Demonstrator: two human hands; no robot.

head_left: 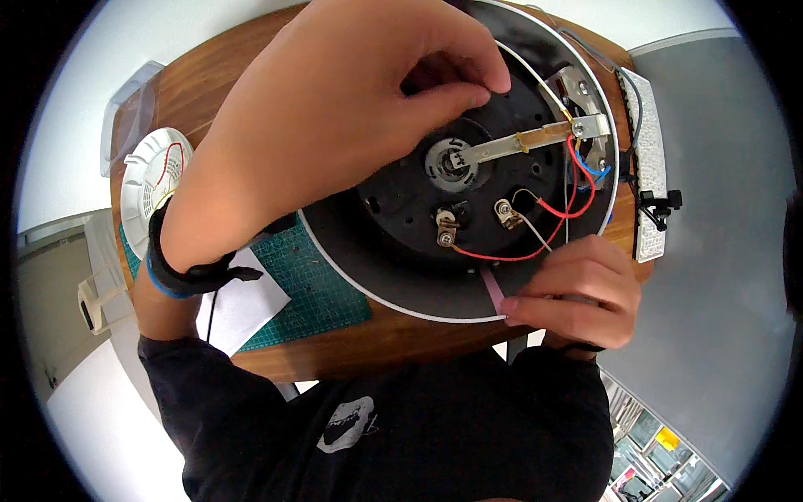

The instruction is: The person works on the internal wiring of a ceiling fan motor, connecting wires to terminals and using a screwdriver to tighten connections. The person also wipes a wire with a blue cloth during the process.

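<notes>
Big round black base (pixel 393 259) of a machine, upside down on the brown wooden surface (pixel 335 351), partly over a green mat (pixel 314 289). Left hand (pixel 335 117) up high over its middle, fingers (pixel 468 84) pinched closed together on top of the black part; cannot tell what is between them. Right hand (pixel 577 297) at the near edge, fingers curled shut on a small pink strip (pixel 492 291). Red wires (pixel 535 247), a blue wire (pixel 590 167) and a metal bar (pixel 535 138) inside. White round cover (pixel 150 188) well off to the left.
</notes>
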